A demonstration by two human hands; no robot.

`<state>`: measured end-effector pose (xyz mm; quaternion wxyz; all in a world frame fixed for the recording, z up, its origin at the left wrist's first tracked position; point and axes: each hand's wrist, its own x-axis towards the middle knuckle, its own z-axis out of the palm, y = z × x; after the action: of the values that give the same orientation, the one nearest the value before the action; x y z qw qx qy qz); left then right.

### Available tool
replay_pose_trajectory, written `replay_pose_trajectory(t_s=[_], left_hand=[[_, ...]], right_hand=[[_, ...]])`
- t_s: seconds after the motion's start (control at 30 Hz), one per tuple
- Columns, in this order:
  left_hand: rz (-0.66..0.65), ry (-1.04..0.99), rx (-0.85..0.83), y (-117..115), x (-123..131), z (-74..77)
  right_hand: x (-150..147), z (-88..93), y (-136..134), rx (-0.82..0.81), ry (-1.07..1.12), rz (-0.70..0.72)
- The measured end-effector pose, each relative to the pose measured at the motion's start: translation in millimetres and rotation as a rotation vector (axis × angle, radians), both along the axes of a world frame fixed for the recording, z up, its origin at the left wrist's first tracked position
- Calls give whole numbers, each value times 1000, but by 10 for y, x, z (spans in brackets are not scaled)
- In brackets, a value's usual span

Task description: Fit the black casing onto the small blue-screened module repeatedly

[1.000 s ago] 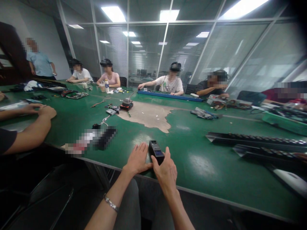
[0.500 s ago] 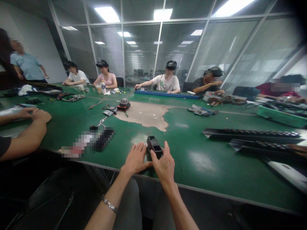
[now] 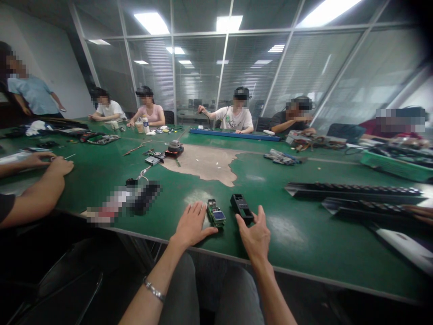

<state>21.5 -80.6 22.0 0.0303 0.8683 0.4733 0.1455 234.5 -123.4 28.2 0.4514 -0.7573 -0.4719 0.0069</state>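
Observation:
A green circuit board (image 3: 216, 214) with a small screen lies on the green table (image 3: 297, 264) in front of me. My left hand (image 3: 193, 225) rests flat on the table just left of the board, its fingers stretched out and the thumb near the board's lower end. In my right hand (image 3: 253, 230) is a black plastic casing (image 3: 241, 208) with window cutouts, gripped at its near end between thumb and fingers. The casing is to the right of the board, with a strip of table between them.
Long black metal channels (image 3: 352, 189) lie to the right, and gloves (image 3: 281, 156) beyond. A black and orange device (image 3: 174, 149) stands near a bare brown patch (image 3: 206, 164). At left are a co-worker's forearms (image 3: 43, 189). Several people sit across the table.
My right hand has moved right with the black casing, uncovering the circuit board. The left hand has stayed almost still. A person across the table has raised one hand.

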Motion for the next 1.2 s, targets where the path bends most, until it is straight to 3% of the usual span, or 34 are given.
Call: replay_pose_trajectory(t_s=[0.43, 0.8, 0.93, 1.2], left_hand=[[4, -2, -2, 2, -2, 0], [3, -12, -1, -3, -9, -4], [0, -22, -6, -4, -18, -8], [5, -31, -10, 18, -21, -46]], right_hand=[[14, -196, 14, -26, -98, 32], [-14, -151, -40, 1, -84, 46], [-59, -68, -32, -14, -41, 27], [-378, 310, 44, 91, 99, 115]])
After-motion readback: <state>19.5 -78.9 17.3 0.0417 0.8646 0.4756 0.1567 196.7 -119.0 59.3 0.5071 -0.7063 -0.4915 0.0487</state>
